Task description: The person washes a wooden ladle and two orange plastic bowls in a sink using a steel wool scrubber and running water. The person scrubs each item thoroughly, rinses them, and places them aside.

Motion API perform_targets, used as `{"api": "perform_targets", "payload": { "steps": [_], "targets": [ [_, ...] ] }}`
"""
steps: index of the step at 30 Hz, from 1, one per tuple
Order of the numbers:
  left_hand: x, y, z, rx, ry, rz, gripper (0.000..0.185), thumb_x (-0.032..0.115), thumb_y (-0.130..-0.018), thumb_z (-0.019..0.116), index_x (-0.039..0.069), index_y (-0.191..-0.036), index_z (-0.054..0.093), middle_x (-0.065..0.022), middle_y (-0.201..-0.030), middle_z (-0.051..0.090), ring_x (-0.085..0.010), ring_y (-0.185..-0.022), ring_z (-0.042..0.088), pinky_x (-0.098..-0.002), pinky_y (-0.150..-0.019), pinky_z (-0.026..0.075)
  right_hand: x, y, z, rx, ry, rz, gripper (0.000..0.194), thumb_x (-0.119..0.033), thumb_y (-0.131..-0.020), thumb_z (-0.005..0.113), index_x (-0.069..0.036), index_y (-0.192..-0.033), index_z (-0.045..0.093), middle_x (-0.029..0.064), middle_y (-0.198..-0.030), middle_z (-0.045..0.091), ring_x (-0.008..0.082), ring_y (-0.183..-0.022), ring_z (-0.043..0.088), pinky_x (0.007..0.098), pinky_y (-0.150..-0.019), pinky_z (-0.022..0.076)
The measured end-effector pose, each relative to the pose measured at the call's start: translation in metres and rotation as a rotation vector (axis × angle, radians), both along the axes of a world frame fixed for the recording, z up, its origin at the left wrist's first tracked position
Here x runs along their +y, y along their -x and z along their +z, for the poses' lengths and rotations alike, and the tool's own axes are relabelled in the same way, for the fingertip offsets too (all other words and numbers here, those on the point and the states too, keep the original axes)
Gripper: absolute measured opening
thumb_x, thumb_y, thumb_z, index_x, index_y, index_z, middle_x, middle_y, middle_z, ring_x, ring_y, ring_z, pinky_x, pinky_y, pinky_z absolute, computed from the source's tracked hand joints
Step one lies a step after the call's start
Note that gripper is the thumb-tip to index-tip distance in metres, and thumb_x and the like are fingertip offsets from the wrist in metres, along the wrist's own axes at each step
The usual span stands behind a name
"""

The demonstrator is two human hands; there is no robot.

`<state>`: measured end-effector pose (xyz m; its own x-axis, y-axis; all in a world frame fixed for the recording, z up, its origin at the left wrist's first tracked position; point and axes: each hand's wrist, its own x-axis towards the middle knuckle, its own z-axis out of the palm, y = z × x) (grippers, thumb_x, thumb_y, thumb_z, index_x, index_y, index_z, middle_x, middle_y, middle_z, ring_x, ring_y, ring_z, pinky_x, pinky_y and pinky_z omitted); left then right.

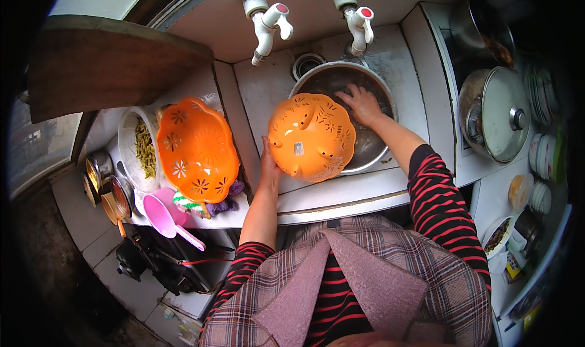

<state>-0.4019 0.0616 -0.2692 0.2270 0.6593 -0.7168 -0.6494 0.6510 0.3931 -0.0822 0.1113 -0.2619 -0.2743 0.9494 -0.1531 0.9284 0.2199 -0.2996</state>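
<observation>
My left hand [269, 161] grips the left rim of a light orange plastic colander [311, 141], tilted so its footed underside faces me. Behind it, a round steel basin [388, 113] stands in the white tiled sink [269, 91]. Over the basin my right hand [361, 103] reaches with fingers spread, to the right of the colander. Water appears to lie in the basin, and I see nothing held in that hand. A darker orange flower-shaped colander [201, 148] rests on the counter left of the sink.
Two white taps [269, 27] [358, 24] project above the sink. Left are a white tub of green vegetables [145, 150] and a pink ladle [160, 214] overhanging the edge. A lidded pan [498, 113] sits right, beyond the raised sink wall. A wooden board [114, 68] leans at upper left.
</observation>
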Motion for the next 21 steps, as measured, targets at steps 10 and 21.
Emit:
{"api": "perform_targets", "payload": {
  "steps": [10, 21],
  "targets": [
    [0.004, 0.008, -0.003, -0.022, 0.038, 0.027, 0.057, 0.051, -0.088, 0.046, 0.004, -0.121, 0.047, -0.0111, -0.117, 0.055, -0.0244, -0.106, 0.054, -0.0390, -0.090, 0.047, -0.004, 0.062, 0.065, 0.943, 0.051, -0.370, 0.025, -0.031, -0.085, 0.056, -0.016, -0.104, 0.064, 0.0123, -0.098, 0.057, 0.0292, -0.097, 0.055, 0.0365, -0.086, 0.0444],
    [0.005, -0.008, 0.033, 0.007, 0.016, -0.038, 0.058, 0.051, -0.091, 0.039, 0.005, -0.125, 0.045, -0.0108, -0.122, 0.052, -0.0242, -0.111, 0.051, -0.0396, -0.093, 0.044, -0.013, -0.019, 0.089, 0.433, -0.215, -0.527, 0.016, -0.023, -0.079, 0.062, -0.015, -0.093, 0.065, 0.0075, -0.091, 0.057, 0.0272, -0.082, 0.059, 0.0365, -0.069, 0.0481]
  ]
}}
